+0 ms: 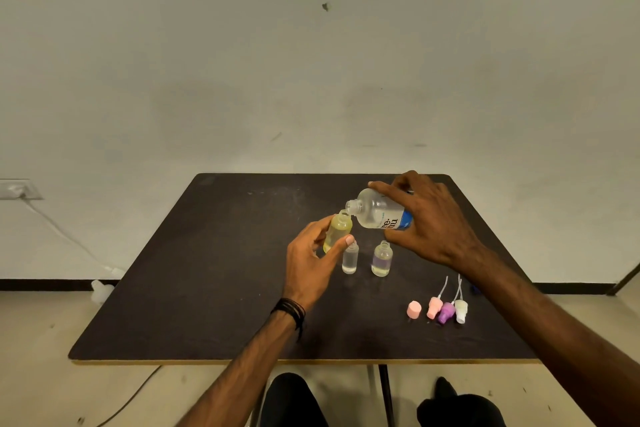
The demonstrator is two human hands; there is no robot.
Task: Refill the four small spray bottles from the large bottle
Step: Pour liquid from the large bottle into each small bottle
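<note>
Clear plastic large bottle point(379, 213), light, maybe slippery, tilted in right hand point(427, 222) grip around its body; left hand point(311, 260) grips yellowish small bottle point(337, 230) mid-body.

Dark table point(214, 288) bears two small bottles point(349, 258) and four caps point(438, 310).
</note>
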